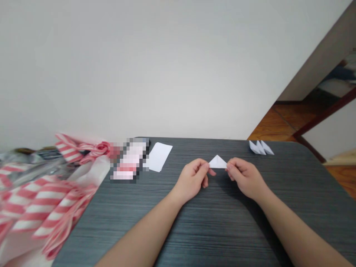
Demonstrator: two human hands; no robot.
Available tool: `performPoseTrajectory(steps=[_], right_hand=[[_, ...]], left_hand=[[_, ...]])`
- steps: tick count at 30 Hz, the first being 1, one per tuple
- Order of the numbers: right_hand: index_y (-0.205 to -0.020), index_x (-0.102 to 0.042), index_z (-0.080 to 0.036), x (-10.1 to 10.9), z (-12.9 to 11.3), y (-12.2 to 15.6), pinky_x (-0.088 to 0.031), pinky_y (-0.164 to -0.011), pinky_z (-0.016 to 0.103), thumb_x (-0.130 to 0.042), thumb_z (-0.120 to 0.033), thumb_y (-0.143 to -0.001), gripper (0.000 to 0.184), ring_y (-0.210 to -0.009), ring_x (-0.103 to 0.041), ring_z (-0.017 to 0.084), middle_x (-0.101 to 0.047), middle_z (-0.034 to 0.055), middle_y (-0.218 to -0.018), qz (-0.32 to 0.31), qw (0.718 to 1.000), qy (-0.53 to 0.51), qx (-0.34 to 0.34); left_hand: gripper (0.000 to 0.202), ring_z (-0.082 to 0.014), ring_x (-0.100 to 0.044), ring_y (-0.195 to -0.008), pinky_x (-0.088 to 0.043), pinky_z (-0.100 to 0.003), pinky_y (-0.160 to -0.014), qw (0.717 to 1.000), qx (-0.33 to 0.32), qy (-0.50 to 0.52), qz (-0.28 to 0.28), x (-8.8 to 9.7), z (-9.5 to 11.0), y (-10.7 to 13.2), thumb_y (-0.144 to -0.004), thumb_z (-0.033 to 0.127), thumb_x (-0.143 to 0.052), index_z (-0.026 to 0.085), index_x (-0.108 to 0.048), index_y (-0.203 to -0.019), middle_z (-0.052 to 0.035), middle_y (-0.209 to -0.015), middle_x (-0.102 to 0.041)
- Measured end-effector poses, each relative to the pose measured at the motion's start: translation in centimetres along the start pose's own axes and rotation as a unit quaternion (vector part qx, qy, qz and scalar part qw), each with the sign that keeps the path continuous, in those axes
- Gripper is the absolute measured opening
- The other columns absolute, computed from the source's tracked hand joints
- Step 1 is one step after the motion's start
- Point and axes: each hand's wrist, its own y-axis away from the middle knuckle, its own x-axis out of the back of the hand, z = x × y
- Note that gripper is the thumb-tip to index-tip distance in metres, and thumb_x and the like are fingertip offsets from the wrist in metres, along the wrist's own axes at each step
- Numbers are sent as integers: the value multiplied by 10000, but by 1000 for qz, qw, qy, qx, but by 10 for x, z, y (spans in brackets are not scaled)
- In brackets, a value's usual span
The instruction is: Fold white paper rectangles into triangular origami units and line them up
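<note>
Two corners of a folded white paper triangle [217,162] were pinched, one in my left hand [192,178], the other in my right hand [245,176], above the dark tabletop [125,204]. Pixelation obscured a flat item [130,159] beside some white paper [160,157]; red-striped cloth [48,198] ran off the left edge.

- Folded paper [217,162], right of centre: outer corners covered by left hand [193,178] and right hand [246,178].
- Phone-like slab [131,159], left of centre: pixelated (screen unreadable).
- Striped cloth [46,200], lower left: cut by the edge.
- Forearms [147,230], bottom: cut off.
- Dark shape [340,72], upper right: too blurred to name.
</note>
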Motion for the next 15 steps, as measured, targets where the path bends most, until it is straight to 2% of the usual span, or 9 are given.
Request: performPoseTrajectory(steps=[4, 9, 15], right_hand=[[-698, -551, -197, -1, 0, 0, -382, -576, 262, -497, -242, -933, 245, -539, -487, 129, -530, -35, -569, -25, 999, -15, -14], [-718, -567, -192, 1, -1, -1, -390, -565, 252, -484, -213, -927, 226, -532, -501, 125, -547, -36, -569, -70, 997, -17, -24], [-696, -558, -191, 3, -2, -2, -389, -558, 249, -495, -215, -926, 240, -540, -499, 125, -548, -34, -569, -70, 997, 2, -20]], left_hand=[[367, -94, -485, -441, -375, -212, -490, 999, 6, -38, -9, 1, 0, 1, -956, 437, -477, 149, -629, -785, 21, -510, -558], [326, -77, -472, -425, -359, -200, -448, 999, 16, -21, -19, 0, 2, 2, -945, 401, -472, 155, -583, -763, -18, -647, -663], [282, -75, -477, -416, -365, -197, -441, 999, 19, -39, -30, -1, 6, 3, -929, 379, -491, 157, -581, -780, -26, -671, -692]])
